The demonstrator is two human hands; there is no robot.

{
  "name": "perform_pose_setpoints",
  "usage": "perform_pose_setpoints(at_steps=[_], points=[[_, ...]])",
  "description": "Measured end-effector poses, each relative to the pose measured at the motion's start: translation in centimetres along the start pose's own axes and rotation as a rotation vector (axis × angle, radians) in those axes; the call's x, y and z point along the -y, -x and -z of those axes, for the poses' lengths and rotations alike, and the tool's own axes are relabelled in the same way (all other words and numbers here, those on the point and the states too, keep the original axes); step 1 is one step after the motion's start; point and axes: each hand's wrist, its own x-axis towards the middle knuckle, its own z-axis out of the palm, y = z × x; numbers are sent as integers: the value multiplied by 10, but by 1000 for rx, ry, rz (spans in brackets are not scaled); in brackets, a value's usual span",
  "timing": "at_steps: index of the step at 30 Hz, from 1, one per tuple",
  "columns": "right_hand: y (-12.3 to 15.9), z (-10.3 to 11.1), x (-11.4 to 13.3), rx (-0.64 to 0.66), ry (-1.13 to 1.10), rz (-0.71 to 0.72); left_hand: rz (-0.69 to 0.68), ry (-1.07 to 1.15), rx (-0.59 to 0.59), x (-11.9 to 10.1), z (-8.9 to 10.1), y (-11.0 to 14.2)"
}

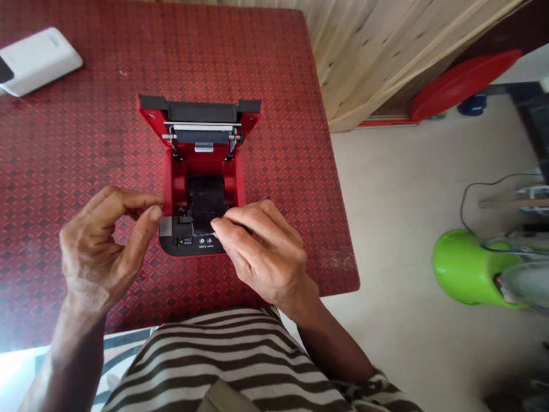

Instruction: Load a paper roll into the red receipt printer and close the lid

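Observation:
A small red and black printer (166, 171), of the receipt kind, sits on the table with its lid (199, 110) raised. Inside its bay lies a dark roll with a strip of black paper (208, 209) drawn over the front panel. The strip's front edge looks torn and uneven. My right hand (263, 246) pinches the right corner of that edge between thumb and fingers. Close by the printer's left wall is my left hand (109, 240), with thumb and forefinger slightly apart and nothing visible between them. Whether its fingertips touch the wall is hard to tell.
The table (283, 114) has a red patterned cover and ends at the right. A white power-bank-like block (43, 60) lies at the far left. A pale curtain (355, 51) hangs beyond the table. On the floor stands a green plastic stool or tub (463, 266).

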Motion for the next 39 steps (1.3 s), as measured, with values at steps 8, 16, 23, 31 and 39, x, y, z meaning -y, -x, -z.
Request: perform_pose_setpoints(at_steps=[8, 16, 23, 31, 39], points=[[2, -4, -1, -43, 14, 34, 78, 85, -104, -6, 1, 2], [2, -4, 1, -42, 40, 45, 202, 188, -241, 11, -1, 0], [0, -5, 2, -33, 75, 49, -23, 42, -131, 10, -4, -17], [0, -8, 5, -69, 138, 100, -321, 35, 92, 12, -6, -55], [-1, -8, 9, -54, 199, 114, -241, -3, 60, -2, -3, -60]])
